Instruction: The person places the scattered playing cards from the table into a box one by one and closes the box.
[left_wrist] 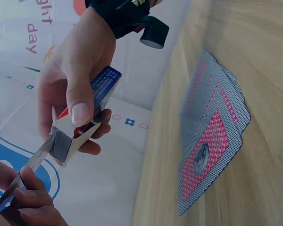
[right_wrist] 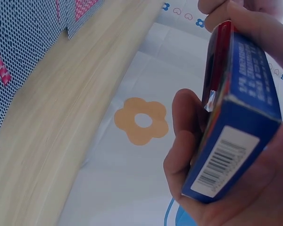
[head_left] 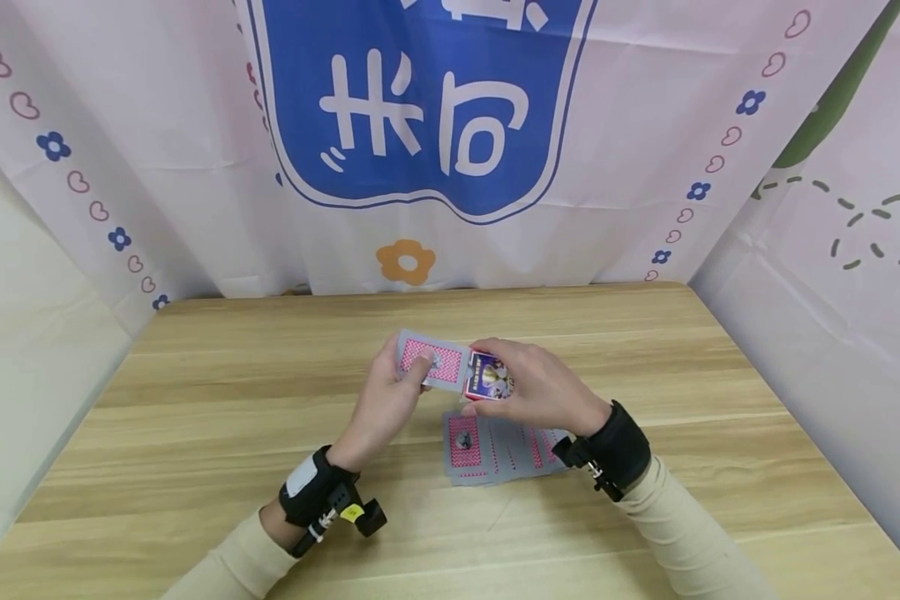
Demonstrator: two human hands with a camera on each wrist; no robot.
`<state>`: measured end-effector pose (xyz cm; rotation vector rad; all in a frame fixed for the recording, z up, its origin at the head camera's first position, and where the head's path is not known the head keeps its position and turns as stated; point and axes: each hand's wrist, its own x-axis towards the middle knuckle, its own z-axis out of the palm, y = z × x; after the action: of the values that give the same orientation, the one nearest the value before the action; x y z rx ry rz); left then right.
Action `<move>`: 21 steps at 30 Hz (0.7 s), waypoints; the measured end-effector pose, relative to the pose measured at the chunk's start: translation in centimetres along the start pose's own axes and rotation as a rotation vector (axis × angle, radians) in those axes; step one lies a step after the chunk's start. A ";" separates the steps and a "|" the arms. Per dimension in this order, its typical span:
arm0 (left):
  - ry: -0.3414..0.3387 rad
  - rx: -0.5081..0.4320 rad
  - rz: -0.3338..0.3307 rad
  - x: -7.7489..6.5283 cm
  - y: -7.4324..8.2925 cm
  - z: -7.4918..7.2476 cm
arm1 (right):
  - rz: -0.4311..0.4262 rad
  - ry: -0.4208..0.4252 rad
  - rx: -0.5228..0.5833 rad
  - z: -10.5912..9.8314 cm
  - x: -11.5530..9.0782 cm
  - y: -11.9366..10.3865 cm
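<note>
A playing card [head_left: 447, 365] is pinched in the grip of the left hand [head_left: 392, 390], with the thumb laid across its patterned pink back; whether more cards lie beneath it cannot be told. A card box [head_left: 487, 377] is gripped by the right hand [head_left: 546, 385] between thumb and fingers. Both are held above the middle of the bench [head_left: 232, 408], the card to the left of the box, with its right end brought against the box's mouth. In the left wrist view a grey stack [left_wrist: 61, 146] is seen in that mouth. A barcode label [right_wrist: 221, 162] is shown on the blue end of the box. On the near side of the box, a spread of cards [head_left: 506, 446] is laid overlapping on the bench, backs up, its right end partly hidden by the right wrist. A black band is worn on each wrist, and the far side is closed off by a printed curtain [head_left: 195, 208].
</note>
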<state>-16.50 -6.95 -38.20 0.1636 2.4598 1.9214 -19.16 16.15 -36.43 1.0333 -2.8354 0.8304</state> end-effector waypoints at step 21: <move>-0.110 0.080 0.028 -1.0 -0.4 1.2 | -0.061 0.022 -0.053 0.5 0.0 -0.3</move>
<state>-15.39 -5.98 -38.94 0.2982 2.4764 1.7727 -18.94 15.72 -36.71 1.0912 -2.7762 0.7530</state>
